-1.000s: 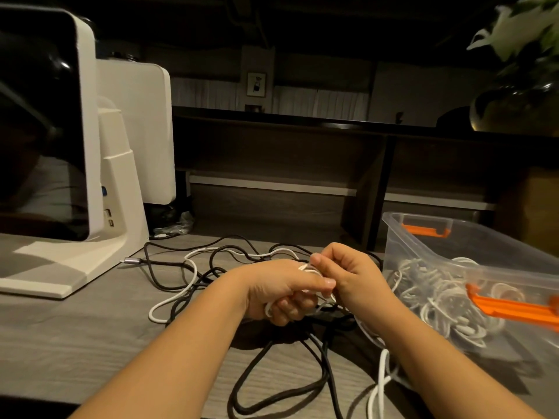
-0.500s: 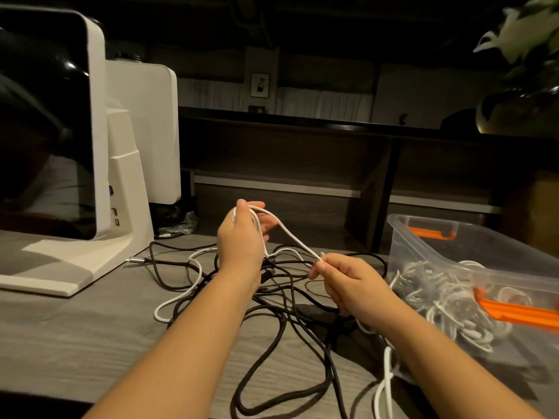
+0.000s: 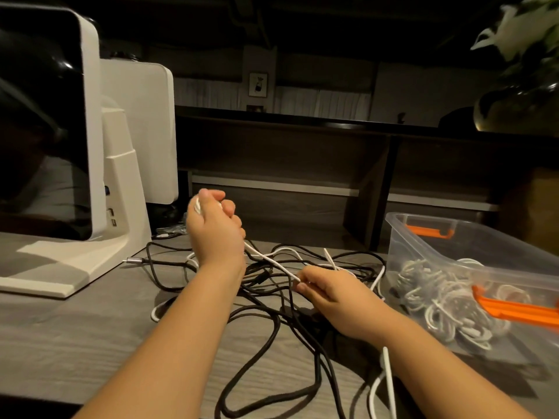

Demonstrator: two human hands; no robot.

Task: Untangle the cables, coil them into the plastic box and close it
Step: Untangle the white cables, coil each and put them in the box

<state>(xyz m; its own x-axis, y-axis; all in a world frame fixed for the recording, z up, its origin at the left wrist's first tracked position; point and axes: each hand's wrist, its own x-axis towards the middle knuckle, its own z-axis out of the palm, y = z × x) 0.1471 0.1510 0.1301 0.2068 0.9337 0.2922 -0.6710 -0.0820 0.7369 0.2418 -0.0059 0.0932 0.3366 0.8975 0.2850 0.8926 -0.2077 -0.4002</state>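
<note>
A white cable (image 3: 269, 259) runs taut between my two hands above a tangle of black cables (image 3: 272, 322) on the grey desk. My left hand (image 3: 216, 228) is raised above the desk and grips loops of the white cable wound round its fingers. My right hand (image 3: 329, 290) sits lower, near the desk, and pinches the same cable between thumb and fingers. The clear plastic box (image 3: 423, 246) with orange latches (image 3: 514, 309) stands at the right, open, with several coiled white cables (image 3: 444, 303) inside. No lid is in view.
A white monitor stand (image 3: 121, 225) with a dark screen fills the left side. A second white panel (image 3: 142, 128) stands behind it. Dark shelving (image 3: 302, 158) runs along the back, and a plant in a dark vase (image 3: 520, 107) is at the upper right.
My hands were together over the tangle a second ago. My left hand has since lifted up and to the left, drawing the white cable taut from my right hand.
</note>
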